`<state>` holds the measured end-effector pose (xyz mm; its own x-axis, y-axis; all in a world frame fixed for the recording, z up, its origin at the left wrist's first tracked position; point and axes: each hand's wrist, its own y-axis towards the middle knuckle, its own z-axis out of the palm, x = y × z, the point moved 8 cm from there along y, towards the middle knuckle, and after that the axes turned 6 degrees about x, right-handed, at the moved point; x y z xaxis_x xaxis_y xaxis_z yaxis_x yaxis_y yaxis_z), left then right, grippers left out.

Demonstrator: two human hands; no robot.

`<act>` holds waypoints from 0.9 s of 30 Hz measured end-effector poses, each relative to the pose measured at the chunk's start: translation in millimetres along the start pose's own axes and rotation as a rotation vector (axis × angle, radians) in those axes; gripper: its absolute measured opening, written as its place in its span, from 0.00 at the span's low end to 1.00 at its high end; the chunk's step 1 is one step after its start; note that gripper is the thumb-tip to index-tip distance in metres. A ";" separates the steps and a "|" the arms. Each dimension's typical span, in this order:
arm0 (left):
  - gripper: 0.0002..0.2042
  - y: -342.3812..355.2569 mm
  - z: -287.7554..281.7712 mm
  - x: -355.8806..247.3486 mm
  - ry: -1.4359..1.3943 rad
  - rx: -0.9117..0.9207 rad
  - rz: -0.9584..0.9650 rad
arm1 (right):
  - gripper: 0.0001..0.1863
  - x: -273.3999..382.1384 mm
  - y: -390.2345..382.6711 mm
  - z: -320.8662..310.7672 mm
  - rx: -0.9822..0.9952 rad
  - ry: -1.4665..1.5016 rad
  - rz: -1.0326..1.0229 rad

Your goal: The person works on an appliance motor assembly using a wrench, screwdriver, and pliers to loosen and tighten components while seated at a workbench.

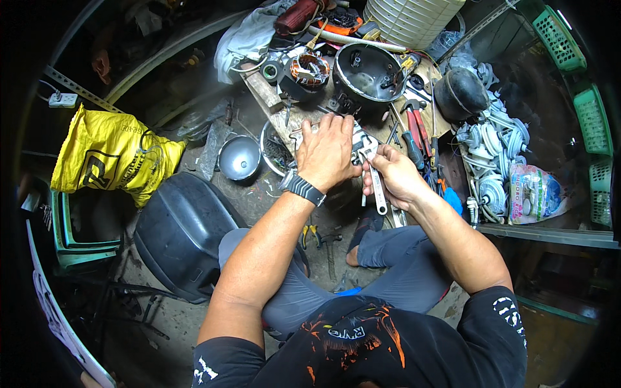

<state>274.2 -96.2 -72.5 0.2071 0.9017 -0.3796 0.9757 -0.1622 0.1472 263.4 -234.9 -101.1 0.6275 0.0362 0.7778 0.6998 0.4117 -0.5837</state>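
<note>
My left hand, with a dark watch on the wrist, lies over a silvery metal part. Its fingers are bent over the top and hide much of the part, so I cannot tell its exact kind. Just to the right, my right hand is closed around an adjustable wrench. The wrench's handle points toward me, and its head is up against the metal part between my hands. A thin rod-like piece hangs beside the handle; what holds it is hidden.
A black round housing and a motor stator with copper windings stand beyond my hands. Red-handled pliers and screwdrivers lie at right, beside a heap of whitish plastic pulleys. A metal bowl and a yellow sack are at left.
</note>
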 end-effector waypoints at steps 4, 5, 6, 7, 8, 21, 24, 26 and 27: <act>0.45 -2.0 -1.5 -2.0 0.006 -0.046 0.025 | 0.11 4.5 2.1 -10.5 0.030 -0.072 0.059; 0.45 -1.9 -1.6 -1.9 0.007 -0.036 0.022 | 0.13 6.3 0.9 -14.4 0.042 -0.087 0.080; 0.45 -1.6 -1.8 -1.5 0.008 -0.026 0.019 | 0.14 9.0 1.2 -16.0 0.048 -0.173 0.073; 0.45 -1.3 -2.0 -1.6 0.008 -0.015 0.019 | 0.13 9.6 0.5 -17.6 0.043 -0.186 0.086; 0.45 -2.0 -1.9 -1.3 0.019 -0.042 0.021 | 0.12 10.3 -0.4 -18.8 0.039 -0.199 0.099; 0.46 -0.5 -0.5 0.1 -0.020 0.055 0.004 | 0.14 70.4 11.5 -25.5 0.184 -1.081 0.184; 0.47 -0.3 1.3 1.2 -0.028 0.075 -0.007 | 0.14 68.6 11.1 -19.8 0.189 -1.014 0.202; 0.46 -1.4 -0.2 1.4 -0.029 0.079 -0.009 | 0.14 70.5 8.3 -14.6 0.180 -1.029 0.192; 0.46 -1.8 -0.6 1.6 -0.029 0.082 -0.009 | 0.14 71.3 7.9 -13.2 0.175 -1.036 0.187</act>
<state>272.7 -94.2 -72.9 0.1992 0.8916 -0.4067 0.9798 -0.1874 0.0690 318.1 -241.1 -53.3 0.0663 0.8349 0.5464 0.5120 0.4415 -0.7368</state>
